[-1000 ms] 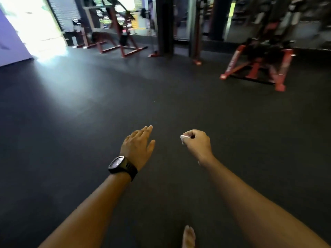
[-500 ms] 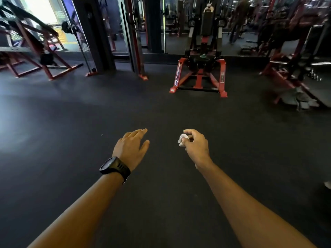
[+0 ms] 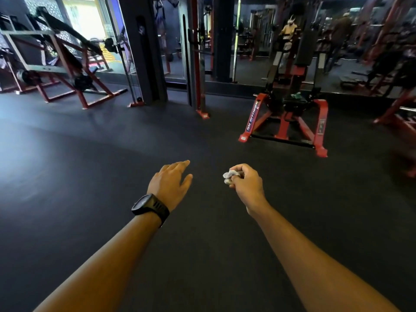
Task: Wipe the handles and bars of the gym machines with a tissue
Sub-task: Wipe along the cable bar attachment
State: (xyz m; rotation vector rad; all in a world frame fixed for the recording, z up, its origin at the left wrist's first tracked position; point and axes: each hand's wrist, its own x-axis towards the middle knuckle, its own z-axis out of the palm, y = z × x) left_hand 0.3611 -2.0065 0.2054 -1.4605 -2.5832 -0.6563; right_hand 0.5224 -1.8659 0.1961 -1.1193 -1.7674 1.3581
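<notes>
Dark, seemingly rubber floor [image 3: 112,176] under red-framed gym machines [image 3: 286,122].

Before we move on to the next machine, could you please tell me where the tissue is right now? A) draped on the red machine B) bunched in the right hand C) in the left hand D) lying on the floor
B: the crumpled tissue sits pinched in the right hand; the left hand is open and bare.

crumpled white tissue [image 3: 229,175], red-framed machine [image 3: 284,122] beyond
</notes>
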